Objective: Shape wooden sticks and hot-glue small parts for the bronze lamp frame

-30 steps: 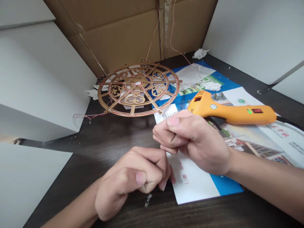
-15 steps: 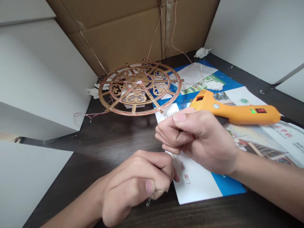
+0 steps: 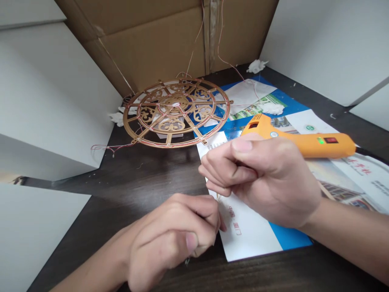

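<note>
My left hand (image 3: 174, 237) is closed in a fist low in the middle, thumb pressed against the curled fingers. A tiny dark, shiny bit pokes out beneath it, too small to name. Just above and to the right, my right hand (image 3: 261, 174) is also closed, with its thumb over the fingers. A short thin strand shows in the narrow gap between the two hands; what they grip is otherwise hidden. Behind my right hand lies an orange hot glue gun (image 3: 319, 146), a green light glowing beside its red switch. Farther back is a round gold openwork frame (image 3: 172, 126) strung with thin red and white wires.
Printed brochures (image 3: 249, 243) lie under the glue gun and my right hand on the dark wooden table (image 3: 121, 186). Crumpled white tissue (image 3: 257, 66) sits at the back. White panels (image 3: 54, 97) stand at both sides, with a cardboard sheet (image 3: 146, 40) behind.
My right hand has shifted slightly right, covering more of the glue gun. My left hand stays nearly where it was, still closed. The whole view has slid slightly.
</note>
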`<move>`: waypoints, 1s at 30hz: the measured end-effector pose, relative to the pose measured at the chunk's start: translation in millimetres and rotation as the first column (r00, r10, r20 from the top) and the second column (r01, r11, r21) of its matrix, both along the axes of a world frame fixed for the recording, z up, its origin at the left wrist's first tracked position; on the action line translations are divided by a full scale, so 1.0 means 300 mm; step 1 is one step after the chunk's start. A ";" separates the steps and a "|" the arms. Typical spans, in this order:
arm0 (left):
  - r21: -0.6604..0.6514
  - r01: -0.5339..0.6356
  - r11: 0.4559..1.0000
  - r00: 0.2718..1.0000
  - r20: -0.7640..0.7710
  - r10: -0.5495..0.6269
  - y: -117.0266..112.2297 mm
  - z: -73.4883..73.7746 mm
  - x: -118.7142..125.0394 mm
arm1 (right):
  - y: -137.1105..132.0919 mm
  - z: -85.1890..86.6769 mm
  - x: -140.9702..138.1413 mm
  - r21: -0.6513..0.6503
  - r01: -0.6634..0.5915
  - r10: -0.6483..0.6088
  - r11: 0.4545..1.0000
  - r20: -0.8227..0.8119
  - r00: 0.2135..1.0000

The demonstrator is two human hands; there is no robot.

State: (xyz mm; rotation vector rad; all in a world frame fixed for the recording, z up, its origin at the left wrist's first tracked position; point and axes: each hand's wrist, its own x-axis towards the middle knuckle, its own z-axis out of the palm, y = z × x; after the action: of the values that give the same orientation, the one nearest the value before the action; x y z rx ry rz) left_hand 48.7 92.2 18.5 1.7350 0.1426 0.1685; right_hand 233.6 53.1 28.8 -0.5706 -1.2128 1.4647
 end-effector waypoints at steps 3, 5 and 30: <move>0.020 0.027 0.999 1.000 0.016 -0.027 0.006 0.001 0.004 | 0.004 -0.010 -0.002 -0.004 -0.040 0.040 0.999 -0.008 0.999; 0.028 0.032 0.999 0.999 0.044 -0.033 0.005 -0.001 0.006 | 0.009 -0.021 -0.004 -0.013 -0.076 0.075 0.997 -0.024 0.997; -0.125 -0.119 0.985 0.992 0.023 0.122 -0.038 0.011 -0.012 | 0.003 -0.025 -0.008 -0.005 -0.098 0.097 0.995 -0.069 0.993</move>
State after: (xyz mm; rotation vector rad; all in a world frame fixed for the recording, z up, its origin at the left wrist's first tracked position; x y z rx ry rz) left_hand 44.9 80.6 22.0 1.6009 0.2311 0.2698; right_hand 231.3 54.1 21.4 -0.4683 -1.1950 1.5602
